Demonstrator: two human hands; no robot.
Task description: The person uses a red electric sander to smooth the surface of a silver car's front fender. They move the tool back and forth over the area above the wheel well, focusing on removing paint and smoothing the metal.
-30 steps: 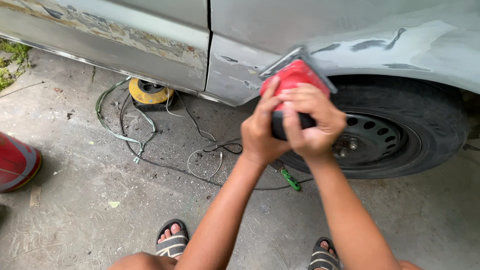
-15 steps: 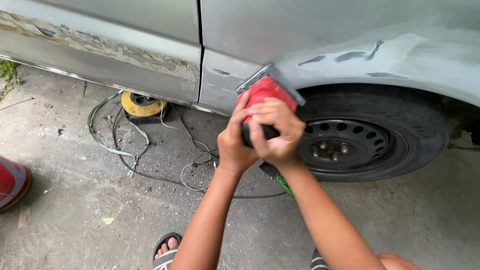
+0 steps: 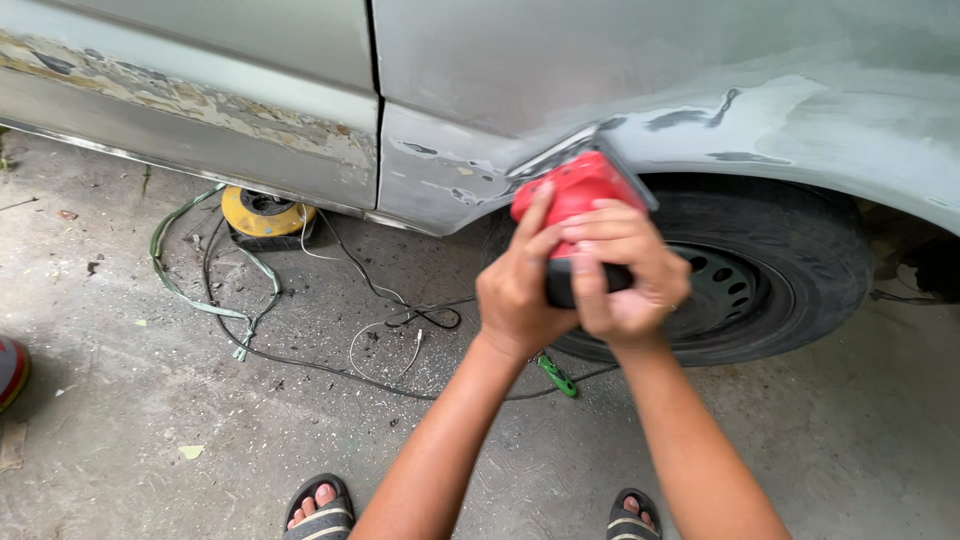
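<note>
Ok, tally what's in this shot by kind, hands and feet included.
Hands: 2 (left, right), both on the sander
Red sander: 1
Tyre: 1
Yellow reel: 1
Sandalled feet: 2 (left, right)
Green strap: 1
Total: 8

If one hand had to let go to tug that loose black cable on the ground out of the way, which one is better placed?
Probably the left hand. It grips the red sander on the side facing the black cable, which lies on the concrete to the left. The right hand sits toward the tyre, farther away.
</note>
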